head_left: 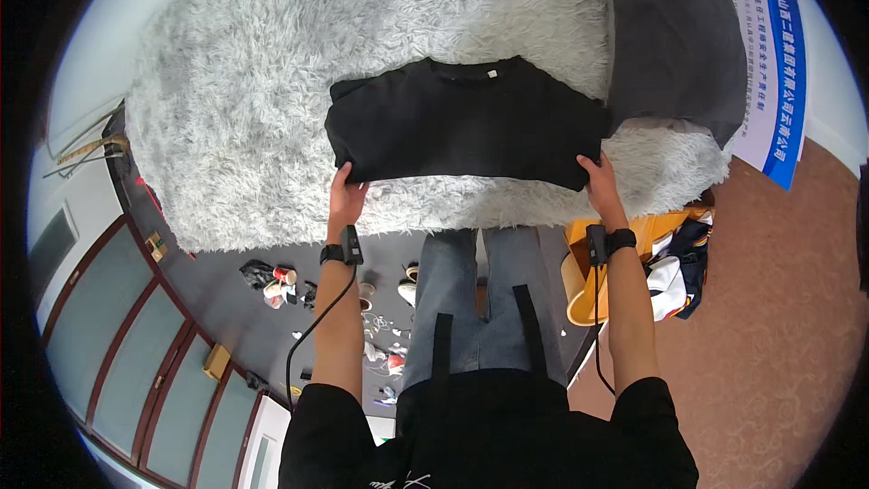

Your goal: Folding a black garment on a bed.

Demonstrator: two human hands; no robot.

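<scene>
A black T-shirt [466,127] lies folded up at its lower part on a shaggy pale grey blanket [262,45], its neckline and small white label on the far side. My left hand [347,197] grips the near left corner, thumb on top of the cloth and fingers partly hidden beneath. At the near right corner, my right hand [601,185] pinches the shirt's edge in the same way. Both wrists carry a black strap with a small box and a cable.
Dark grey cloth [674,36] lies to the right of the shirt, beside a blue and white printed sheet [778,72]. Under the blanket's near right edge stands a yellow-orange chair [584,281] with clothes on it. Shoes and litter [281,285] are scattered on the floor.
</scene>
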